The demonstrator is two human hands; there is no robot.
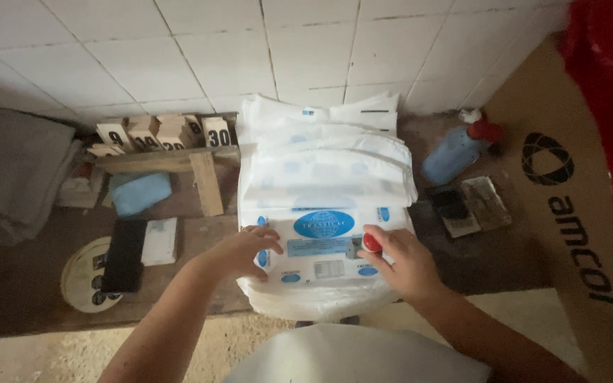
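A thick stack of white plastic bags (324, 184) with blue printed ovals lies on a low wooden bench, its far part folded over. My left hand (239, 250) rests fingers-down on the left side of the top bag, next to the large blue oval. My right hand (402, 261) grips a small stamp with a red knob (371, 242), pressed against the top bag just right of the printed label.
Small wooden number blocks (161, 132) stand on a wooden rack at the back left, with a blue cloth (140, 191) below. A black phone (123, 255) lies on a round lid. A blue bottle (455, 150), an ink pad (462, 206), a cardboard box (569, 198) and a tiled wall surround.
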